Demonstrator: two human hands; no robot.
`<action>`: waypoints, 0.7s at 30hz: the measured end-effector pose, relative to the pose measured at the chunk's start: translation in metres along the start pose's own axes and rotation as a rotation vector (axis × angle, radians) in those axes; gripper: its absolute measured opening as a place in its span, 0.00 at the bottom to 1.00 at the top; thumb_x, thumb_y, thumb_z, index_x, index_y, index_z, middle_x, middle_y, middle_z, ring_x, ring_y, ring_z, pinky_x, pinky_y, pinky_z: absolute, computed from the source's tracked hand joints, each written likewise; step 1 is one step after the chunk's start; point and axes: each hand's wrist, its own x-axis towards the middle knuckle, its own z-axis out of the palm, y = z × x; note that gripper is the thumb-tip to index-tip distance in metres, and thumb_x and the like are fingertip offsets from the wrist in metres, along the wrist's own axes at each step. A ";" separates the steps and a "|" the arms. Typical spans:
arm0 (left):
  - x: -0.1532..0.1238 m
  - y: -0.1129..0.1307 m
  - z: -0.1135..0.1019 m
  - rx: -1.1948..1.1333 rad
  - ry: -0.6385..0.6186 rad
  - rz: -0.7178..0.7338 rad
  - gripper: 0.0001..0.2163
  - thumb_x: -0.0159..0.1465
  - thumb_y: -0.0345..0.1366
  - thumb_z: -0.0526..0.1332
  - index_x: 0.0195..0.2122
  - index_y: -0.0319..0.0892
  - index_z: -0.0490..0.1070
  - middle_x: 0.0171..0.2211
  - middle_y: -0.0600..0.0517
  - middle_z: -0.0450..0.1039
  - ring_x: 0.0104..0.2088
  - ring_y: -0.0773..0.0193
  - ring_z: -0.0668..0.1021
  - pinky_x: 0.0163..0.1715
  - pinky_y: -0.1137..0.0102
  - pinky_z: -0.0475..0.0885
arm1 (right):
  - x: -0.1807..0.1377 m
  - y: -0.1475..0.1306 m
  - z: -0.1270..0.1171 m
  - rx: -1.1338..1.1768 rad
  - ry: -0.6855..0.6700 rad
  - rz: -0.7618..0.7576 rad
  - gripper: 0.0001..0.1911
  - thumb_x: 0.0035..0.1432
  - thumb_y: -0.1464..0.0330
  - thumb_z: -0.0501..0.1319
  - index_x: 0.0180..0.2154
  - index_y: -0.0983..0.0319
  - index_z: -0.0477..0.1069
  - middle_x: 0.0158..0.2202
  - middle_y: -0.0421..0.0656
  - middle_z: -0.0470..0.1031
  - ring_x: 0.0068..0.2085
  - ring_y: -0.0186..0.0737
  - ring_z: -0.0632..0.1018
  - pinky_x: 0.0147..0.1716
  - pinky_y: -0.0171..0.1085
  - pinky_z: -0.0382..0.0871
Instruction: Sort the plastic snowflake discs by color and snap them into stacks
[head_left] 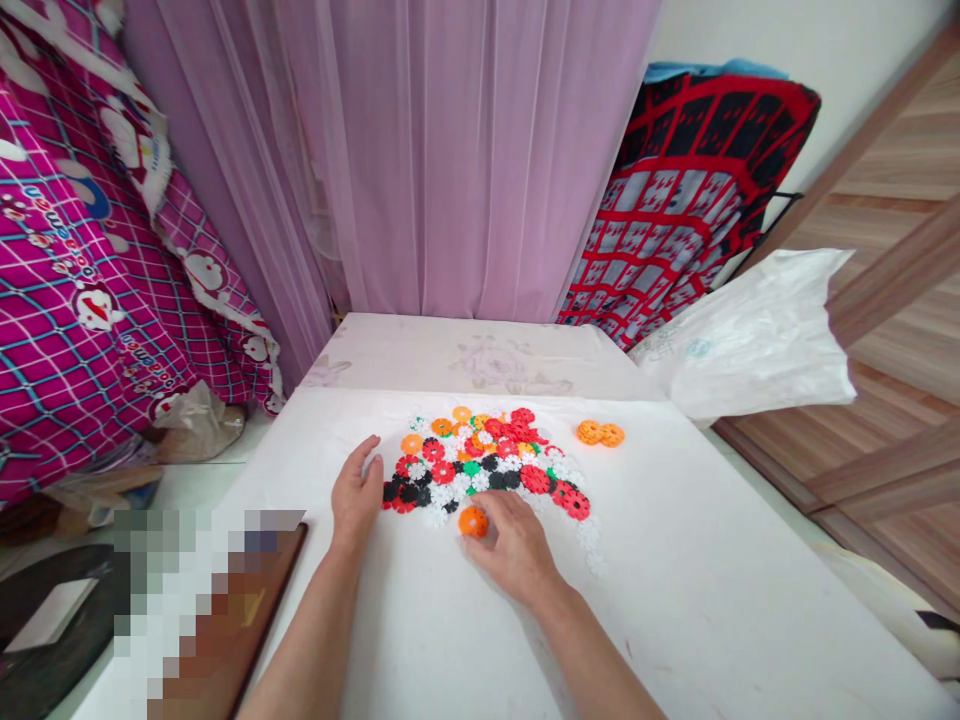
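Note:
A pile of flat plastic snowflake discs [487, 465] in red, orange, white, black and green lies on the white table [675, 580]. My right hand [514, 545] pinches a single orange disc [473, 521] at the pile's near edge. My left hand [358, 493] rests on the table at the pile's left edge, fingers loosely curved and apart, holding nothing. Two joined orange discs [600, 434] lie apart, to the right of the pile.
A white plastic bag [750, 340] lies at the table's right rear. Pink curtain [450, 150] hangs behind. Patterned magenta bedding [82, 250] is at left, a red-black blanket [690, 200] at right rear. A brown board [240, 620] lies at the table's left front edge.

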 end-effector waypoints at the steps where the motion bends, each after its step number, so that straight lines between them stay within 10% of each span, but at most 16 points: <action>1: 0.000 0.001 0.000 0.003 0.000 -0.005 0.16 0.62 0.37 0.56 0.50 0.46 0.74 0.54 0.50 0.74 0.56 0.56 0.73 0.61 0.58 0.64 | 0.004 0.005 -0.004 0.002 0.023 -0.009 0.13 0.53 0.68 0.62 0.42 0.57 0.73 0.43 0.43 0.77 0.44 0.43 0.75 0.46 0.40 0.67; 7: 0.000 0.002 -0.001 0.011 -0.015 -0.009 0.16 0.63 0.38 0.55 0.50 0.46 0.73 0.54 0.50 0.74 0.56 0.56 0.73 0.60 0.58 0.64 | 0.055 0.055 -0.034 -0.223 0.182 0.136 0.10 0.58 0.68 0.58 0.40 0.59 0.76 0.42 0.45 0.77 0.44 0.45 0.75 0.47 0.42 0.67; 21: 0.003 -0.007 0.001 -0.011 -0.023 0.003 0.16 0.62 0.38 0.56 0.50 0.46 0.73 0.55 0.49 0.74 0.57 0.57 0.73 0.62 0.58 0.62 | 0.072 0.067 -0.057 -0.416 -0.253 0.267 0.20 0.56 0.68 0.57 0.51 0.58 0.74 0.52 0.45 0.74 0.51 0.46 0.73 0.47 0.39 0.63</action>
